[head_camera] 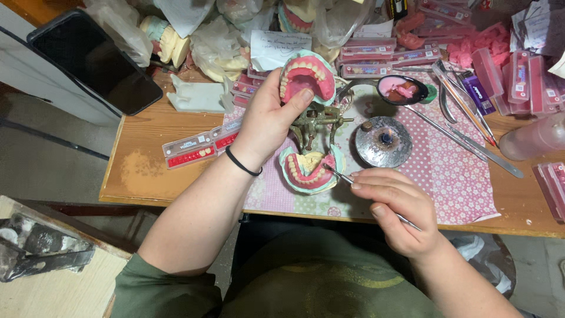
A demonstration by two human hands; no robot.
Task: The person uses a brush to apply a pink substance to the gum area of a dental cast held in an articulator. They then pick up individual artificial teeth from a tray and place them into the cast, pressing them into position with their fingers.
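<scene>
Left hand [268, 121] reached forward over the desk, fingers curled round upper denture model [306, 76], tilted back on articulator [315, 123]; right hand [394, 209] pinched thin metal tool [344, 176], tip touched lower denture model [309, 171] on patterned mat [447, 171].

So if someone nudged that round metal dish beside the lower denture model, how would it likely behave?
The round metal dish looks rigid and low, so it probably slides rather than tips. It sits on the patterned cloth, which likely adds drag. Its centre knob might offer a grip.

Pink wax denture model [306, 79], pink dotted floral mat [447, 171], black wristband [241, 164], olive-green shirt [306, 282]
</scene>
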